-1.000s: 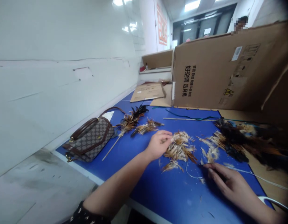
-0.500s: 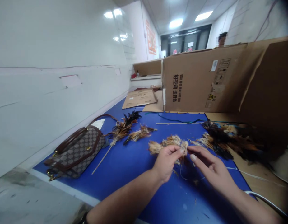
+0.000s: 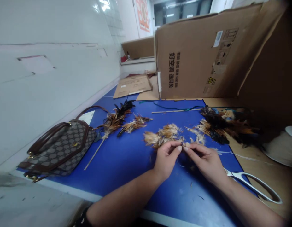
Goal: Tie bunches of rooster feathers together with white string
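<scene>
My left hand (image 3: 166,159) and my right hand (image 3: 205,162) meet over the blue mat, thumbs and forefingers pinched together. Between the fingertips is a small pale feather tuft (image 3: 185,144), mostly hidden by the fingers. A thin thread seems to hang below it. Just beyond my left hand lies a heap of tan and cream feathers (image 3: 168,130). White-handled scissors (image 3: 257,186) lie by my right wrist, partly under it. Beyond my right hand is a pile of dark and brown feathers (image 3: 219,126).
A patterned handbag (image 3: 65,145) sits at left. Nearby lie a feather-covered stick (image 3: 113,123) and a small feather bunch (image 3: 136,123). A large cardboard box (image 3: 193,63) stands behind the mat. A white spool (image 3: 283,148) is at right, and a thin stick (image 3: 169,111) lies at the back.
The view has tipped downward. My right thumb and forefinger have closed to meet my left fingertips, and the tuft between them looks smaller. More of the scissors shows.
</scene>
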Demonstrator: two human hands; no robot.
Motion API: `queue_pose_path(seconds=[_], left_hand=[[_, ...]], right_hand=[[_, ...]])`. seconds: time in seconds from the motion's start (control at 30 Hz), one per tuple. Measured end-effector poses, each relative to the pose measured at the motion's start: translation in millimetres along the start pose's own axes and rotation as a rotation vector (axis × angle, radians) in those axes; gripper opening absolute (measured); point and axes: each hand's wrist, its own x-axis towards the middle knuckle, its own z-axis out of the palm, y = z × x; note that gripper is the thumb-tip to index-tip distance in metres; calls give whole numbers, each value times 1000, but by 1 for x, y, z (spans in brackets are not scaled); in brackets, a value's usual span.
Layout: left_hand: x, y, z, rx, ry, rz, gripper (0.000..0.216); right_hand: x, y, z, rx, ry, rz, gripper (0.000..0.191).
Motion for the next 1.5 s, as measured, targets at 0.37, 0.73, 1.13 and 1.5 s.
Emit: queue_pose_path(seconds=[0.37, 0.73, 1.13, 1.5], left_hand=[[2, 2, -1, 49, 53, 55, 17], [8, 7, -4, -240, 187, -13, 27], [5, 9, -4, -118, 107, -66, 27], [-1, 1, -4, -26, 4, -60, 27]], right_hand=[[-4, 3, 8, 40, -85, 129, 44], [-8, 18, 12, 239, 7, 260, 39], [-7, 16, 9, 223, 29, 255, 36], [-9, 4, 14, 282, -193, 213, 30]])
